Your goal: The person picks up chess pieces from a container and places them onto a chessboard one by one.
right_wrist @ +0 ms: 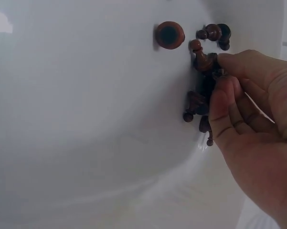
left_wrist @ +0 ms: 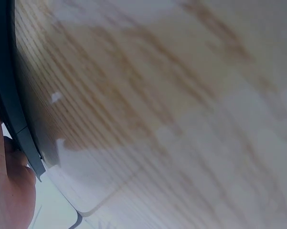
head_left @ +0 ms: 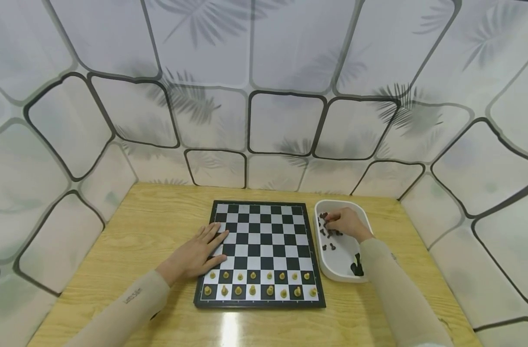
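My left hand (head_left: 198, 253) rests on the left edge of a black-and-white chessboard (head_left: 265, 250), its fingers spread over the squares. Gold chess pieces (head_left: 252, 290) stand in two rows along the board's near side. To the right of the board, my right hand (head_left: 348, 224) reaches into a white tray (head_left: 342, 258). Thumb and fingertips of that hand pinch a small dark chess piece (right_wrist: 219, 72), mostly covered by the fingers in the right wrist view. Other dark brown chess pieces (right_wrist: 169, 35) lie loose around the fingertips.
Black items (head_left: 357, 267) lie in the tray's near right corner, partly behind the right sleeve. Board and tray are on a wooden table (head_left: 159, 212). Patterned curtain-like walls (head_left: 285, 125) enclose its back and sides.
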{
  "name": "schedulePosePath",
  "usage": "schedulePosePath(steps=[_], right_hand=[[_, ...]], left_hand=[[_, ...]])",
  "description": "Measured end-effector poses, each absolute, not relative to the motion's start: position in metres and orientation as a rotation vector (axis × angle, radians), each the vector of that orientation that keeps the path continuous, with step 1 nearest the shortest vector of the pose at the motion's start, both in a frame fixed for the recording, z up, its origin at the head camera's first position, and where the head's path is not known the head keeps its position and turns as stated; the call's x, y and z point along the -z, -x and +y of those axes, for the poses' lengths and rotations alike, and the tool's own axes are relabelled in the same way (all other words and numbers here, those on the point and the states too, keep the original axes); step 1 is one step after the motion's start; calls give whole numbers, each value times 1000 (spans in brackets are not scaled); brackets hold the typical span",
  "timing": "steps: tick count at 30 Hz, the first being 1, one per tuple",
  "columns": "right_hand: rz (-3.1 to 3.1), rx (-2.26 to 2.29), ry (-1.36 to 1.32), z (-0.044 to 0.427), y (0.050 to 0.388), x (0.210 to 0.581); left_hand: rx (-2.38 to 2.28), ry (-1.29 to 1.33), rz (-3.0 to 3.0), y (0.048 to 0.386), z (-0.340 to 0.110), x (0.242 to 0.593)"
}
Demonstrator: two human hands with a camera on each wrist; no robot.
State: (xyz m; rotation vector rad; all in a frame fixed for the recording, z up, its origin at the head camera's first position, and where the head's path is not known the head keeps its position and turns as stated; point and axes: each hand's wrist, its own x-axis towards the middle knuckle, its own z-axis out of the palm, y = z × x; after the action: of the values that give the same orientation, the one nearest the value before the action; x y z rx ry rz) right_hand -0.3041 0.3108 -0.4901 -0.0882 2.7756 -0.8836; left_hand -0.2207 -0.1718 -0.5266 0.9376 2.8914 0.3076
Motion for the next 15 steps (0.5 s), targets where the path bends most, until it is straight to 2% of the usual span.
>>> schedulePosePath(steps=[15], right_hand=[[2889,816,140,300,302,459]], left_hand=[[-318,-934,2883,219,-171,524]])
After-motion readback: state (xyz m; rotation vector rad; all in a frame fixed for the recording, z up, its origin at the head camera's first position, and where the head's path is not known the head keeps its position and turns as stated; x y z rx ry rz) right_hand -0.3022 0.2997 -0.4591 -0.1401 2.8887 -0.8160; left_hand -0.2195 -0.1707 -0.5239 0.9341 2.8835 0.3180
